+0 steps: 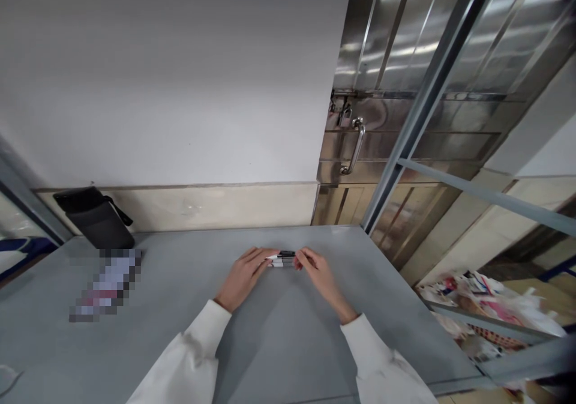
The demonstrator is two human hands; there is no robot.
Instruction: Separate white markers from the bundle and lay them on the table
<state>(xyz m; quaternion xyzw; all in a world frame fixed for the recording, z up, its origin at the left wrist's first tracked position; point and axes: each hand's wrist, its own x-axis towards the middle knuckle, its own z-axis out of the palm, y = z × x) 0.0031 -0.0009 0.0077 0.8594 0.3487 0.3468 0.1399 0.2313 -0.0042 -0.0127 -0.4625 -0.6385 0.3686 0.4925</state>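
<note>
A small group of slim black-and-white pens (282, 261) lies crosswise on the grey tabletop, between my two hands. My left hand (244, 277) has its fingers closed together at the left end of the pens. Thumb and fingertips of my right hand (316, 267) are pinched at the right end. The fingers cover both ends, and how many pens there are is too small to tell. Both hands rest low, close to or on the table.
On the left of the grey table (189, 344) stand a black bottle (101, 218) with a strap and a pixel-blurred flat item (108, 287). A white wall (171, 92) rises behind. Metal posts (405, 134) frame the right edge, beside shelves of bagged goods (495, 299).
</note>
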